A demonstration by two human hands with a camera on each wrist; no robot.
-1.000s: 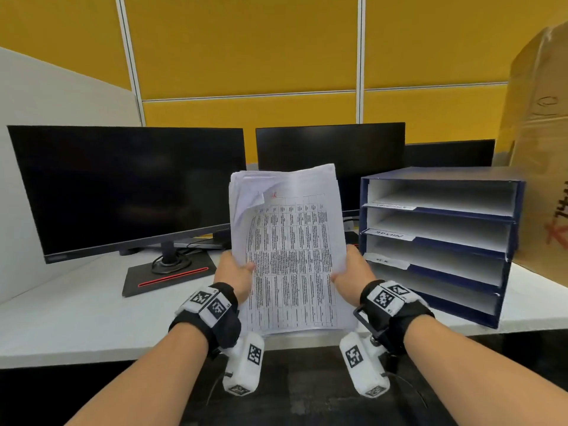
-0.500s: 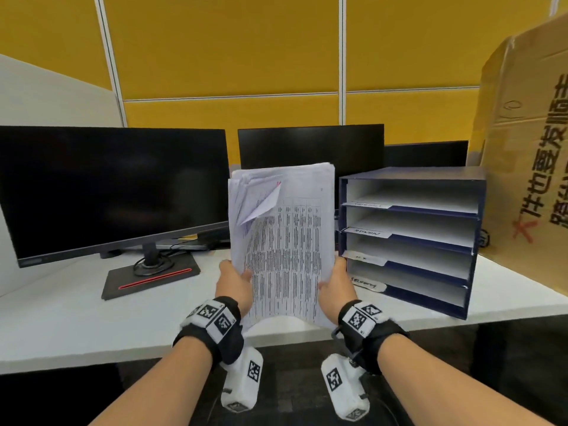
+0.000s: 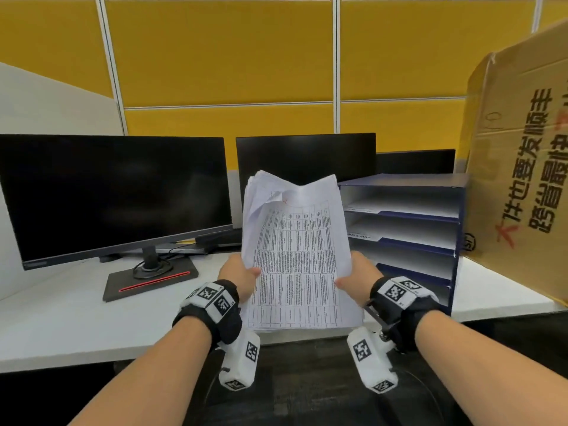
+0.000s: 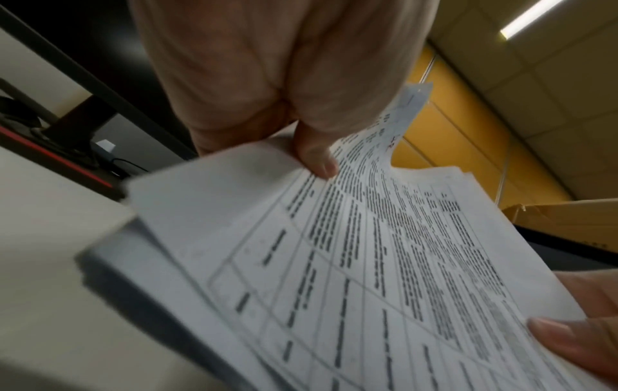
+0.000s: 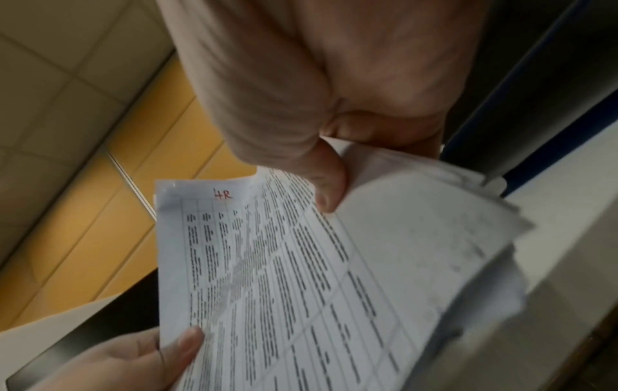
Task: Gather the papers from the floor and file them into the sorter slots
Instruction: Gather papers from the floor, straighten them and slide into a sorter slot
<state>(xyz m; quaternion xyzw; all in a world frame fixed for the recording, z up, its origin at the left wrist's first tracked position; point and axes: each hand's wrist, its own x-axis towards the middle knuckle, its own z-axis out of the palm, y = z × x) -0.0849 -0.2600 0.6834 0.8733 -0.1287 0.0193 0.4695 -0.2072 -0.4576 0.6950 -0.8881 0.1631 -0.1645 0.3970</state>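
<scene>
Both grips pinch the stack of papers [image 3: 296,256] — left hand [image 3: 239,276] on its left edge, right hand [image 3: 358,275] on its right, thumbs on the printed face. The stack stands upright over the tabletop [image 3: 61,318] near edge. Gathering looks finished — filing remains; the sorter [image 3: 430,229], just right, shows open slots.

papers [image 3: 296,256]: white, printed with a black-lined table of dense black text, red mark at top | sorter [image 3: 455,241]: dark blue frame, white shelves | tabletop [image 3: 61,318]: white | wall panels [image 3: 215,56]: yellow | monitors [image 3: 116,192]: black | cardboard box [image 3: 519,179]: brown, black and red print
</scene>
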